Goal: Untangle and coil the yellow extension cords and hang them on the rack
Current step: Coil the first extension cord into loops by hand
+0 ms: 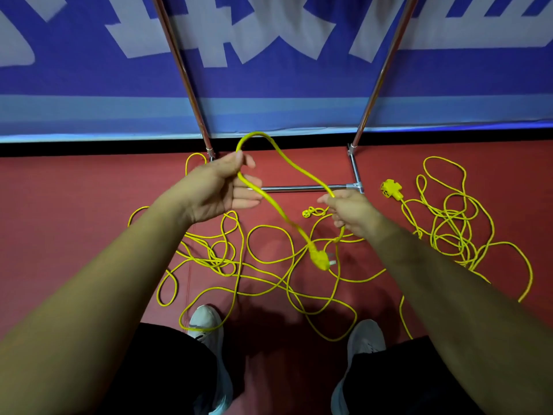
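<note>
- Yellow cords (220, 260) lie in a loose tangle on the red floor (74, 205), right at the person's feet, with a second heap (454, 218) well off to the right.
- One cord (257, 134) is lifted clear of the floor and arches up between both hands; its plug (320, 260) dangles below them, over the tangle.
- Left hand (221, 190) pinches that cord between thumb and forefinger, the other fingers held out straight.
- Right hand (353, 214) has its fingers curled round the same cord, which drops from there to the floor.
- Rack (299, 188) stands just beyond the hands: a shiny base bar on the floor and two poles rising at either end.
- A yellow socket block (389, 187) lies just beside the rack's right foot, its lead running into the right-hand heap.
- A smaller second plug (308, 212) lies on the floor below the base bar.
- One loop of the tangle crosses the toe of the left white shoe (206, 322); the right shoe (365, 336) stands near another loop.
- A blue banner (269, 85) with big pale lettering hangs behind the rack.
</note>
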The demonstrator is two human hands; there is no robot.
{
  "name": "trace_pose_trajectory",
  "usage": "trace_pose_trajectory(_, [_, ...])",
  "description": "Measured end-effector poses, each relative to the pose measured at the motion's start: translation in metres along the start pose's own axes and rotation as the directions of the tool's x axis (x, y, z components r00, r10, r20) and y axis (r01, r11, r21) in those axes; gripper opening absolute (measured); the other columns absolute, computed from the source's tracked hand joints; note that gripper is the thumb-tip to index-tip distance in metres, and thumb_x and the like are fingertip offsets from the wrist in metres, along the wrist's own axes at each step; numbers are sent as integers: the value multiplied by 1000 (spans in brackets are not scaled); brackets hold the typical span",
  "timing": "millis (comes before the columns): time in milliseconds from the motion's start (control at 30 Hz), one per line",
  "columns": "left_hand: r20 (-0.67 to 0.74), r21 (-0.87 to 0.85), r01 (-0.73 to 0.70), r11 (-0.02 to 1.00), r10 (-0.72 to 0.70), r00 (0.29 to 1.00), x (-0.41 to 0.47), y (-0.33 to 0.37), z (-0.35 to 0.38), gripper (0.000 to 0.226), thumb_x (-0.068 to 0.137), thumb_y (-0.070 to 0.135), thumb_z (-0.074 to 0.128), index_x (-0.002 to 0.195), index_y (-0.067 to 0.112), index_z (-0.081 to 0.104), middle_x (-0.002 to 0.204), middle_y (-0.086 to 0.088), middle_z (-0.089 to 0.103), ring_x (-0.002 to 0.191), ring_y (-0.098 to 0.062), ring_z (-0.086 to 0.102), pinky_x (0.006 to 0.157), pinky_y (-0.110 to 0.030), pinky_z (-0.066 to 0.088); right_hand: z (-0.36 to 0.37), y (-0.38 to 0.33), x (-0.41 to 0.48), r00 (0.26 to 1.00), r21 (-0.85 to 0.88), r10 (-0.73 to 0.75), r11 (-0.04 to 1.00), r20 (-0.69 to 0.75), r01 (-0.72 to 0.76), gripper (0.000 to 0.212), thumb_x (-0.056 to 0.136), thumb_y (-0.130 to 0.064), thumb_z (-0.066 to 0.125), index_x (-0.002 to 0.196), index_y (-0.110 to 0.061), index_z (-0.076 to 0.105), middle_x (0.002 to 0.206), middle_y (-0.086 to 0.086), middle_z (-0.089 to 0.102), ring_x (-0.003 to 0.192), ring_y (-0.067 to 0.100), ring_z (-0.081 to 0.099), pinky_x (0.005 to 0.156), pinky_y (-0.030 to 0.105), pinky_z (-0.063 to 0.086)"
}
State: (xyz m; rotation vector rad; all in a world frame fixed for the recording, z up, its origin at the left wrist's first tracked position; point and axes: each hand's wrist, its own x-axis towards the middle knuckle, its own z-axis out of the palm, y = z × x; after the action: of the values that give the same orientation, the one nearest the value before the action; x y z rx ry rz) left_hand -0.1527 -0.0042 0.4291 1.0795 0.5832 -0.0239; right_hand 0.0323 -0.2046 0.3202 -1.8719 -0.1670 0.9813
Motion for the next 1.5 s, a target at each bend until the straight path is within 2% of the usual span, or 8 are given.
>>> trace_pose_trajectory(267, [-31, -408, -182, 894, 186, 982, 1, 17, -7, 28, 98, 38, 40, 86, 19, 57, 73, 3, 75, 66, -11, 74, 62, -27, 60, 41, 16, -28, 898, -32, 114, 993, 426, -111, 19, 105, -24, 42, 115, -23, 58, 74, 10, 63, 58, 17, 61, 54, 25, 49])
trace_pose_trajectory(433, [-103, -407, -247, 879, 225, 969, 3, 13, -7, 36, 106, 35, 35, 83, 15, 56, 89, -8, 77, 85, -20, 76, 70, -32, 61, 73, 20, -44, 870, -150, 142, 986, 472, -79, 30, 106, -23, 38, 128, -12, 55, 63, 6, 49, 46, 13, 39, 48, 27, 39])
trace_pose_trajectory(567, [-101, -286, -285, 915, 267, 958, 4, 13, -11, 29, 106, 33, 36, 88, 16, 50, 95, -13, 76, 93, -25, 75, 77, -35, 60, 86, 8, -56, 870, -229, 99, 973, 482, 16, 24, 104, -24, 40, 114, -12, 58, 63, 3, 45, 41, 7, 31, 44, 23, 34])
trace_pose_trajectory(700, [-117, 93, -359, 929, 368, 922, 9, 4, -21, 25, 107, 28, 37, 88, 15, 49, 86, -11, 76, 92, -27, 73, 86, -36, 57, 79, -11, -59, 898, -310, -2, 938, 441, 154, 5, 95, -7, 47, 96, -12, 50, 64, 5, 51, 38, 8, 36, 45, 22, 33])
trace_pose_trajectory(1000, [-151, 410, -359, 838, 451, 880, 15, -5, -27, 32, 107, 33, 41, 120, 9, 57, 52, -2, 51, 68, -27, 70, 75, -38, 55, 51, -41, -64, 804, -335, -259, 809, 536, 483, 30, 99, -7, 50, 126, -16, 60, 57, -1, 56, 51, 10, 59, 52, 26, 43])
trace_pose_trajectory(1133, [-131, 551, -286, 784, 420, 898, 16, -8, -28, 27, 104, 33, 47, 106, 7, 47, 51, -1, 45, 48, -26, 56, 61, -39, 40, 45, -60, -69, 782, -309, -376, 765, 498, 565, 15, 93, -6, 58, 106, -11, 64, 59, -5, 60, 52, 8, 48, 52, 26, 38])
trace_pose_trajectory(1333, [51, 534, -236, 812, 248, 967, 11, -11, -23, 42, 83, 47, 71, 99, 16, 48, 71, -5, 42, 58, -17, 40, 49, -26, 34, 35, -82, -84, 709, -215, -539, 706, 455, 675, 16, 92, 4, 54, 106, 2, 62, 85, 13, 73, 55, -7, 54, 58, 5, 37])
trace_pose_trajectory(1500, [214, 658, -207, 724, 83, 973, 9, -14, -17, 54, 70, 43, 84, 104, 11, 57, 73, -18, 60, 69, -24, 48, 58, -31, 34, 37, -83, -73, 733, -202, -632, 706, 252, 679, 11, 88, -6, 67, 95, -11, 73, 66, -11, 63, 58, -2, 53, 58, 10, 37])
